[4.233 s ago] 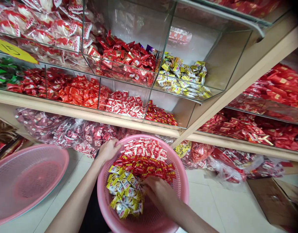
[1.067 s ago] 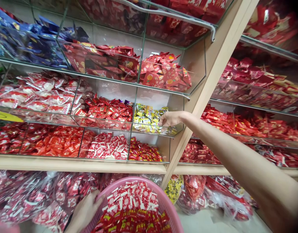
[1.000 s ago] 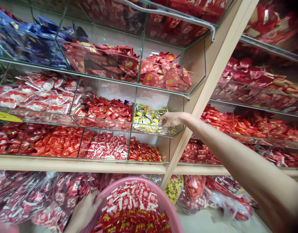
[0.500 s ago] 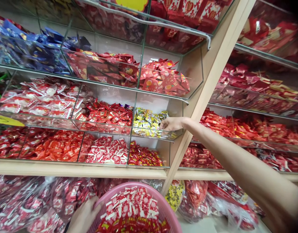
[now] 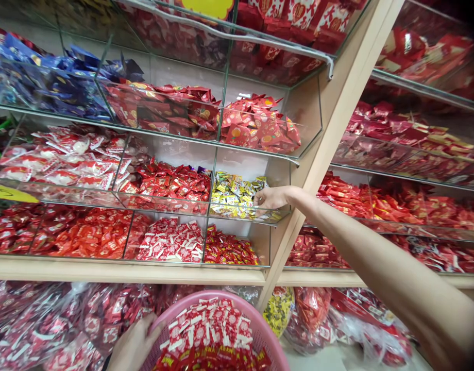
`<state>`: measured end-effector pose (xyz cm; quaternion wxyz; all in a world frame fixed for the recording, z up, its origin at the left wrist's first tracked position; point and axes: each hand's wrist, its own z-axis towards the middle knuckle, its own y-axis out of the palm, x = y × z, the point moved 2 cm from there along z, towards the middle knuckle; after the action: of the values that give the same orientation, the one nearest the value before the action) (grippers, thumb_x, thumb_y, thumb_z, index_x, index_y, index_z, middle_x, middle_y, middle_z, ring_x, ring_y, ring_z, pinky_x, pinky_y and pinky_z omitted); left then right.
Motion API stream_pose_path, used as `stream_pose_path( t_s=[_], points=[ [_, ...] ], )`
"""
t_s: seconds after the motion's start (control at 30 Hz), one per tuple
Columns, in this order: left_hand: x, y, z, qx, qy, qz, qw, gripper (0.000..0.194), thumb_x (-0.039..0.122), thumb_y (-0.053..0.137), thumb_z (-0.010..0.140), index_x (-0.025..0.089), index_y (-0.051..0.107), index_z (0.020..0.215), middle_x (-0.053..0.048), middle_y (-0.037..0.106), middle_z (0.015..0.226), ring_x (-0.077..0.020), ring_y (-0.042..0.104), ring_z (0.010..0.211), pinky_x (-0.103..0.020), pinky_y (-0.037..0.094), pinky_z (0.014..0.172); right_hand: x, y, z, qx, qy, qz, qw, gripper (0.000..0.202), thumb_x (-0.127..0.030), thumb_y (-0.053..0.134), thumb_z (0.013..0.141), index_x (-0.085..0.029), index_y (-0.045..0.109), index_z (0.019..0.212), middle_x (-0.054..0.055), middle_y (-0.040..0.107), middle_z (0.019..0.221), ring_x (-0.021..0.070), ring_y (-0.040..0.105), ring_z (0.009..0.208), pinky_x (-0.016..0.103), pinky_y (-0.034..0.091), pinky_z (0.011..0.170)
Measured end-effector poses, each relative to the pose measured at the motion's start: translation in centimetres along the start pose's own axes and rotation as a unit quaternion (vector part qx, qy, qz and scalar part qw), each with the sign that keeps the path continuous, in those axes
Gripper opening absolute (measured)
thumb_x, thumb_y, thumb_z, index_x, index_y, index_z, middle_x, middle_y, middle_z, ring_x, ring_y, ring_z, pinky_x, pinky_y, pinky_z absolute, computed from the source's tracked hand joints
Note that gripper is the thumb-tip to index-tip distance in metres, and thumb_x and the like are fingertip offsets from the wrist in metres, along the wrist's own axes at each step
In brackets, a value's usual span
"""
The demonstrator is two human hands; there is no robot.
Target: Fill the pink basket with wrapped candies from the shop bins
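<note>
My right hand (image 5: 273, 198) reaches over the clear front panel into a compartment of small yellow-and-white wrapped candies (image 5: 233, 193). Its fingers are curled down at the right side of the pile, touching it. What lies between the fingertips is hidden. At the lower left, my left hand (image 5: 134, 341) grips the left rim of a pink plastic basket (image 5: 273, 344). Inside the basket, red-and-white wrapped candies (image 5: 214, 322) lie behind red candies with yellow lettering (image 5: 212, 359).
Clear dividers split the wooden shelf (image 5: 136, 271) into bins of wrapped sweets. A slanting wooden upright (image 5: 318, 170) stands beside my right wrist. Stuffed plastic bags (image 5: 51, 324) lie below the shelf on the left, and more bags (image 5: 310, 319) sit on the right.
Almost nothing differs. My right hand stays in the yellow candies and my left hand stays on the basket; the view has shifted very slightly.
</note>
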<state>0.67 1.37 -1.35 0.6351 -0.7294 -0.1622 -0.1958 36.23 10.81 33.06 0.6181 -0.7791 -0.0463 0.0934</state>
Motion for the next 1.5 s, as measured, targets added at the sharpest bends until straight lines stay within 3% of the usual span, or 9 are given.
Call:
stream_pose_path(
  t_s=[0.17, 0.37, 0.57, 0.9, 1.07, 1.27, 1.5],
  points=[
    [0.0, 0.0, 0.0, 0.005, 0.015, -0.012, 1.0, 0.039, 0.049, 0.032, 0.087, 0.023, 0.061, 0.091, -0.006, 0.073, 0.092, -0.0237, 0.067, 0.094, -0.028, 0.045, 0.079, -0.3, -0.2, 0.0, -0.004, 0.0, 0.004, 1.0, 0.048, -0.056, 0.075, 0.054, -0.019, 0.061, 0.081, 0.002, 0.062, 0.08, 0.0183, 0.056, 0.075, 0.027, 0.042, 0.059],
    [0.2, -0.2, 0.0, 0.006, 0.012, -0.014, 1.0, 0.038, 0.05, 0.032, 0.087, 0.023, 0.059, 0.09, -0.006, 0.073, 0.091, -0.0244, 0.067, 0.094, -0.028, 0.044, 0.078, -0.7, -0.1, 0.0, -0.055, 0.018, 0.019, 0.998, 0.049, -0.057, 0.076, 0.052, -0.018, 0.06, 0.076, 0.001, 0.058, 0.065, 0.0171, 0.055, 0.065, 0.028, 0.042, 0.057],
    [0.4, -0.3, -0.1, -0.004, 0.008, -0.018, 1.0, 0.038, 0.049, 0.032, 0.087, 0.023, 0.059, 0.092, -0.006, 0.073, 0.092, -0.0239, 0.067, 0.094, -0.027, 0.044, 0.077, 0.3, 0.5, 0.1, 0.017, 0.0, 0.089, 0.996, 0.051, -0.056, 0.078, 0.049, -0.019, 0.058, 0.078, 0.0, 0.059, 0.067, 0.0144, 0.054, 0.064, 0.026, 0.042, 0.058],
    [-0.1, 0.3, 0.2, 0.004, 0.014, -0.021, 1.0, 0.036, 0.048, 0.032, 0.088, 0.023, 0.057, 0.085, -0.005, 0.072, 0.088, -0.0231, 0.067, 0.092, -0.027, 0.043, 0.074, 0.6, 1.1, 0.0, 0.044, -0.037, 0.162, 0.985, 0.056, -0.06, 0.077, 0.042, -0.018, 0.056, 0.072, -0.003, 0.056, 0.064, 0.0116, 0.049, 0.061, 0.024, 0.04, 0.057],
    [-0.3, 0.4, 0.4, 0.007, 0.017, -0.031, 0.999, 0.036, 0.049, 0.033, 0.088, 0.024, 0.058, 0.088, -0.005, 0.072, 0.093, -0.0231, 0.066, 0.096, -0.026, 0.043, 0.076, 0.3, 1.3, -0.5, 0.051, -0.045, 0.157, 0.985, 0.052, -0.061, 0.073, 0.048, -0.017, 0.057, 0.071, -0.002, 0.056, 0.064, 0.0124, 0.049, 0.062, 0.025, 0.04, 0.058],
    [0.2, 0.1, 0.1, 0.006, 0.024, -0.032, 0.999, 0.035, 0.047, 0.032, 0.088, 0.023, 0.058, 0.084, -0.003, 0.072, 0.085, -0.0212, 0.067, 0.087, -0.025, 0.043, 0.074, -0.4, 0.8, -1.0, 0.034, -0.049, 0.096, 0.994, 0.039, -0.055, 0.065, 0.062, -0.018, 0.062, 0.073, 0.002, 0.06, 0.071, 0.0159, 0.051, 0.067, 0.028, 0.042, 0.062],
    [0.2, -0.1, 0.1, 0.008, 0.013, -0.031, 0.999, 0.035, 0.046, 0.034, 0.087, 0.024, 0.061, 0.09, -0.004, 0.073, 0.095, -0.0223, 0.066, 0.097, -0.026, 0.045, 0.079, -0.9, 0.1, -1.3, 0.024, -0.024, 0.102, 0.994, 0.054, -0.072, 0.059, 0.062, -0.021, 0.067, 0.076, 0.003, 0.063, 0.08, 0.0181, 0.053, 0.073, 0.029, 0.041, 0.065]
  ],
)
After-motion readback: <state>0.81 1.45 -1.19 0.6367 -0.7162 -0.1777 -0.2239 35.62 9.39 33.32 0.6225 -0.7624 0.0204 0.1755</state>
